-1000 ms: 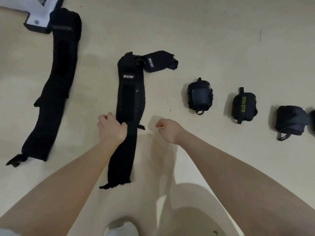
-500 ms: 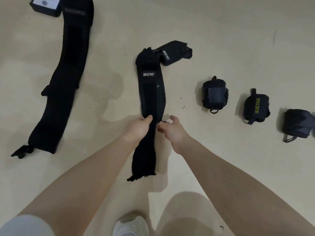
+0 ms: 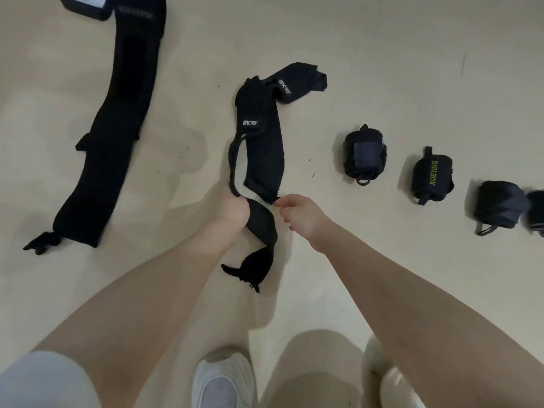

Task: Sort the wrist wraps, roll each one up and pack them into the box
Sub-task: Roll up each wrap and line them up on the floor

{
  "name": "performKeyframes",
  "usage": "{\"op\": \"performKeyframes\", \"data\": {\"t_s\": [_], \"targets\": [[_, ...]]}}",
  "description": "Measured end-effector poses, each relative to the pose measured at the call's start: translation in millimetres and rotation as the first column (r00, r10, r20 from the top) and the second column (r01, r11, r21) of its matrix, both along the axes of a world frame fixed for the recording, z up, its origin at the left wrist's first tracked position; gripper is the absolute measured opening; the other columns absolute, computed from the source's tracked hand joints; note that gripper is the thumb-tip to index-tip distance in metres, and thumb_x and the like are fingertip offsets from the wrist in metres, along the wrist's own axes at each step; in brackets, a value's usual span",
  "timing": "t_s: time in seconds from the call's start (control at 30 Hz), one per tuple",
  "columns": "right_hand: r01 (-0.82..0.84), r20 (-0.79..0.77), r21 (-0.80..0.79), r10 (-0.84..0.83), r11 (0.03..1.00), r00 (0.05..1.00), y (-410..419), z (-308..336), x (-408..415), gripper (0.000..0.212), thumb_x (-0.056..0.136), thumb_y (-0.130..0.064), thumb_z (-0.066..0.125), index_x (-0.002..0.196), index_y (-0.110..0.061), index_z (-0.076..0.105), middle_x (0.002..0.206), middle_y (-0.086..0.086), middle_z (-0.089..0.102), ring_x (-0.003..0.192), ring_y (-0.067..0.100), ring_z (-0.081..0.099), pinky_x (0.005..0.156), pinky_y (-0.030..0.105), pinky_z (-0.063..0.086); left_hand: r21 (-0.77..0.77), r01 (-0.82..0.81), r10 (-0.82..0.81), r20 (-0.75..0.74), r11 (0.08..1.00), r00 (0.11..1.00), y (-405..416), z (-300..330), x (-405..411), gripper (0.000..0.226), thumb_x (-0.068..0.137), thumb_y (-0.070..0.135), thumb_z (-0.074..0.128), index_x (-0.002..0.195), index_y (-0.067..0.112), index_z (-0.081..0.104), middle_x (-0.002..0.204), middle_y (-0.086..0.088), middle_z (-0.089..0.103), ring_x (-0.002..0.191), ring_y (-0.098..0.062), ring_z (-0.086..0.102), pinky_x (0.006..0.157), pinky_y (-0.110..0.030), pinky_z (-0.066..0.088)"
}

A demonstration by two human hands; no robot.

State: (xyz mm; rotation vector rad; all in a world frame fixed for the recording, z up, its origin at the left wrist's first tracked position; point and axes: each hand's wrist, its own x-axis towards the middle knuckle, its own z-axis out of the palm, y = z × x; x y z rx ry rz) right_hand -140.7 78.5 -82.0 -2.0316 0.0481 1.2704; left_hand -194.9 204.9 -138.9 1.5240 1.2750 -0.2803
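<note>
the middle wrap (image 3: 262, 148) lies on the floor, its near part lifted. the left hand (image 3: 234, 206) grips one strip of it; the right hand (image 3: 297, 213) pinches the corner of another layer. pulling them apart unevenly could twist the layers and spoil the roll. three rolls (image 3: 365, 156) sit right, a long wrap (image 3: 117, 113) left, the box (image 3: 85, 4) far left.

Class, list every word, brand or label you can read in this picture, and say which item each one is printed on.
"XUEYING": yellow letters on the rolled black wrist wrap, second in the row of rolls.
"ACYO", roughly, with a small mark before it: white label on the unrolled black wrap both hands hold; the first characters are unclear.
The same label on that wrap's folded far end.
Label on the long black wrap at left: too blurred to read.
</note>
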Motion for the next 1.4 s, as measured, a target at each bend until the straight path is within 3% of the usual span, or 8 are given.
{"op": "performKeyframes", "data": {"t_s": [0.23,0.5,0.73,0.83,0.9,1.07,1.17,1.4], "targets": [[-0.073,0.028,-0.044,0.074,0.996,0.997,6.9,-4.5,15.6,0.051,0.098,-0.007,0.041,0.147,-0.012,0.029,0.148,0.007,0.034,0.127,0.025,0.04,0.088,0.023,0.032,0.366,0.468,-0.442,-0.158,0.804,0.883,39.2,5.6,-21.7,0.081,0.087,0.0,0.041,0.153,0.026,0.003,0.161,-0.002,0.001,0.145,-0.027,0.01,0.115,-0.037,0.02],[0.264,-0.105,0.054,-0.258,0.963,0.961,32.7,-36.2,32.1,0.048,0.095,-0.008,0.053,0.138,-0.003,0.033,0.129,0.01,0.05,0.114,0.024,0.05,0.089,0.027,0.04,0.184,0.503,-0.507,-0.028,0.844,0.861,35.8,11.0,7.8,0.081,0.082,0.024,0.059,0.151,0.02,0.018,0.128,-0.007,0.053,0.119,-0.025,0.051,0.099,-0.034,0.042],[0.413,-0.149,0.048,-0.402,0.91,0.903,38.0,-51.6,37.9,0.008,0.097,-0.007,0.048,0.097,-0.011,0.056,0.08,0.005,0.057,0.071,0.015,0.054,0.059,0.018,0.048,0.15,0.64,-0.632,-0.105,0.753,0.768,8.6,3.3,19.3,0.082,0.087,0.001,0.041,0.153,0.032,0.003,0.149,-0.012,0.034,0.129,-0.028,0.042,0.105,-0.033,0.037],[0.552,-0.113,0.072,-0.543,0.831,0.832,37.7,-63.5,33.9,0.025,0.083,-0.015,0.064,0.104,-0.001,0.059,0.106,0.017,0.064,0.093,0.031,0.064,0.081,0.039,0.057,0.049,0.686,-0.676,-0.137,0.726,0.724,-1.7,-2.0,16.1,0.085,0.086,0.003,0.04,0.152,0.037,-0.002,0.155,-0.009,0.022,0.136,-0.03,0.033,0.11,-0.04,0.035],[0.591,-0.08,0.087,-0.586,0.802,0.806,35.3,-71.3,33.5,0.046,0.075,-0.023,0.07,0.114,-0.003,0.055,0.112,0.018,0.063,0.093,0.031,0.065,0.079,0.042,0.058,-0.012,0.637,-0.636,-0.082,0.771,0.767,-6.8,-1.9,14.5,0.087,0.084,0.001,0.044,0.152,0.036,0.003,0.151,-0.012,0.026,0.132,-0.03,0.037,0.108,-0.039,0.037],[0.439,-0.118,0.117,-0.426,0.891,0.897,19.4,-50.8,42.7,0.005,0.095,-0.012,0.053,0.095,-0.012,0.058,0.087,0.006,0.061,0.062,0.013,0.05,0.048,0.02,0.042,-0.043,0.465,-0.462,0.066,0.884,0.884,-20.0,3.1,12.7,0.065,0.083,0.012,0.057,0.144,0.022,0.036,0.144,-0.008,0.027,0.118,-0.024,0.048,0.095,-0.026,0.042],[0.145,0.114,0.198,-0.17,0.969,0.979,12.6,-42.9,43.7,0.021,0.092,-0.007,0.045,0.097,-0.022,0.06,0.098,0.007,0.066,0.084,0.021,0.061,0.075,0.036,0.053,0.173,0.453,-0.479,0.163,0.874,0.862,-33.1,12.7,16.4,0.029,0.088,0.011,0.056,0.117,0.009,0.051,0.148,-0.006,0.034,0.137,-0.019,0.033,0.099,-0.019,0.029],[-0.131,0.139,0.268,0.096,0.955,0.986,12.2,7.7,59.2,0.037,0.099,-0.033,0.039,0.118,-0.013,0.064,0.075,0.001,0.058,0.065,0.01,0.05,0.064,0.021,0.035,-0.392,-0.084,0.252,0.401,0.916,0.881,-44.3,44.3,29.0,0.027,0.1,0.027,0.043,0.12,0.015,0.058,0.117,-0.005,0.063,0.116,-0.016,0.055,0.103,-0.03,0.04]]}}
